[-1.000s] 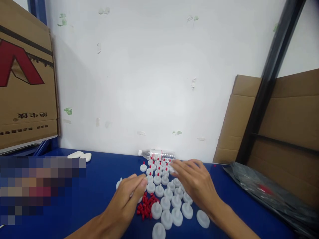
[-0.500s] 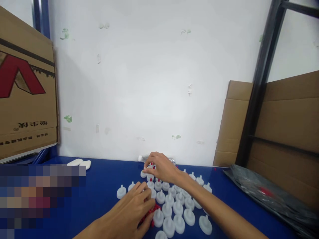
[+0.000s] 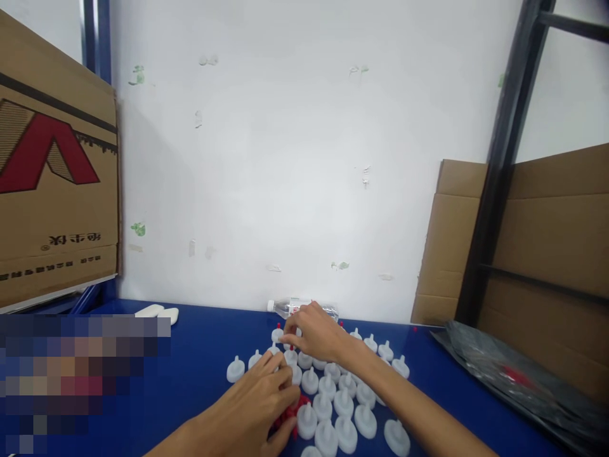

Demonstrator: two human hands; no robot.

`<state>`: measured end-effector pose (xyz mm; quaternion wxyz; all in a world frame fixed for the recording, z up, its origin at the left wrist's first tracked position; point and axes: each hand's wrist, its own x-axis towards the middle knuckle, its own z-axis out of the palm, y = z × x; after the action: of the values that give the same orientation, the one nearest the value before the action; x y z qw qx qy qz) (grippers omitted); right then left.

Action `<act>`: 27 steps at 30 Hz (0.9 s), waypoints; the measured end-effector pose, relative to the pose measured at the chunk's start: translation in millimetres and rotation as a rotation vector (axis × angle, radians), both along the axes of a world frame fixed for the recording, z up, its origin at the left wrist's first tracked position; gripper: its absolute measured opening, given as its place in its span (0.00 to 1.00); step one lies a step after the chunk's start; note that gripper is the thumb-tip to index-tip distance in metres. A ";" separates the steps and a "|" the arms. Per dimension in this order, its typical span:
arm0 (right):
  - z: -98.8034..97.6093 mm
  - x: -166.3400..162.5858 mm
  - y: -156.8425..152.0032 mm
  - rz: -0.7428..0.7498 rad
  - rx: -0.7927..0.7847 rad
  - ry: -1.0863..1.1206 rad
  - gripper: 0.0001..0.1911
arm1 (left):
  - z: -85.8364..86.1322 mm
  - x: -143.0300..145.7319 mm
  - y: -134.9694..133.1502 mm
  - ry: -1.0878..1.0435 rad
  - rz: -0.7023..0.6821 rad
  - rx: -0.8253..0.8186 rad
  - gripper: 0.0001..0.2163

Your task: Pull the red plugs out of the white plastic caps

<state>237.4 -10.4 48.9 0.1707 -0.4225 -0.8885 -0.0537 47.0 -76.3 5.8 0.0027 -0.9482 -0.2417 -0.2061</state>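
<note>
White plastic caps (image 3: 343, 403), judged light and stiff, are spread on the worktop (image 3: 200, 374) beneath the fingers (image 3: 291, 337). One seems pinched by its nozzle in the right hand (image 3: 318, 333); the left hand's (image 3: 259, 403) grip cannot be told.

From my screen, the only print I can see is on the cardboard box (image 3: 57, 190) at the left. It carries a big red triangular logo (image 3: 42, 152) with black stripes. Below that are three bold dark characters (image 3: 73, 239), which seem mirrored and which I can't read. A line of smaller print beneath them is too fine to read. The bottle (image 3: 290, 308) by the wall has a red-and-white label, also illegible.
</note>
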 end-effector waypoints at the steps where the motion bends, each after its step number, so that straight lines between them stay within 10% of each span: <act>1: 1.0 4.0 -2.4 -0.003 0.001 -0.013 0.10 | 1.9 -0.6 -0.9 0.004 0.010 -0.012 0.03; 13: 8.8 10.0 -9.6 0.025 0.006 -0.056 0.04 | 24.9 -23.3 38.7 -0.262 0.171 0.160 0.11; 27: 30.5 -14.5 -45.2 0.126 0.047 -0.060 0.02 | 9.9 -21.3 50.6 -0.257 0.261 0.111 0.12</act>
<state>222.9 -55.6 79.4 0.1570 -0.3596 -0.9167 -0.0761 25.8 -25.7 15.8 0.0509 -0.8730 -0.3493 -0.3366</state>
